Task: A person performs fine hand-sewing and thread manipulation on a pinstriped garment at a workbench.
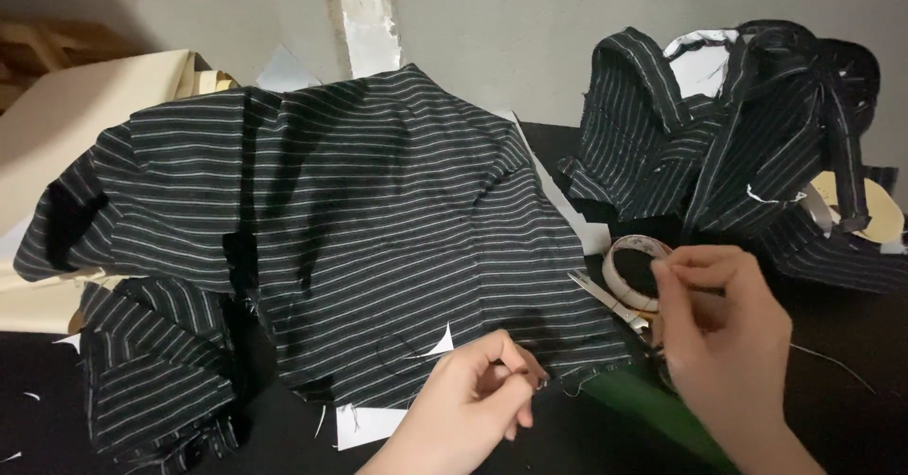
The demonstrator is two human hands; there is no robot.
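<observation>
A black cloth with thin white stripes [378,201] lies spread over the dark table. My left hand [468,404] rests at the cloth's near edge, its fingers pinched on something small, perhaps a pin or needle. My right hand [724,328] is to the right, fingertips pinched together just above a round white tape roll [634,272]; what it grips is too small to tell, perhaps thread. Scissors [610,303] lie between the cloth's edge and the roll. A green strip [653,409] runs under my right hand.
A heap of the same striped cloth [738,144] with white paper pieces sits at the back right. Cream fabric [66,125] lies at the left. White paper scraps [364,423] poke out under the cloth's near edge. A grey wall stands behind.
</observation>
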